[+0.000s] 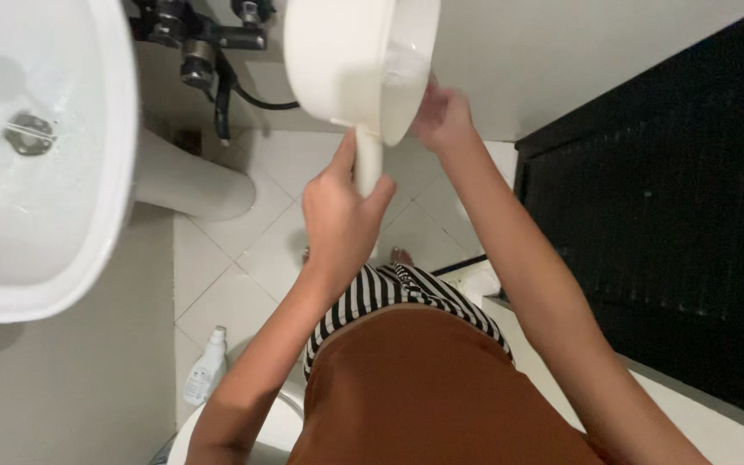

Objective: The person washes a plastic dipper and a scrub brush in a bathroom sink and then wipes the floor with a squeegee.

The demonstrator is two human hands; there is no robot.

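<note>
So from where I was watching, the stuff around the hands was pretty cramped. A white pedestal sink (pixel 118 155) took up the whole left side, with its metal drain (pixel 29 133) showing in the bowl and what looked like a thin film of water on the bottom. Right behind the action sat dark pipe fittings (pixel 200 43) on the wall, with a black hose (pixel 260 99) curling off them. A black door (pixel 673 215) closed off the right side. Down on the white tiled floor (pixel 243 284) stood one small white bottle (pixel 206 372), well apart from the hands, beside a curved white rim (pixel 273 430) I couldn't identify.

The one container in play was a cream plastic dipper (pixel 337 69), held up high in front of the wall and tilted so its open side faced right. I couldn't tell if anything was in it.

Left hand (pixel 337 220) had a full closed grip around the dipper's handle (pixel 368 159), fingers wrapped tight. Right hand (pixel 443 116) was at the bowl's rim with fingers on its inner side; how firmly it gripped, I couldn't tell.

Count: one dipper, one sink, one bottle, two hands.
</note>
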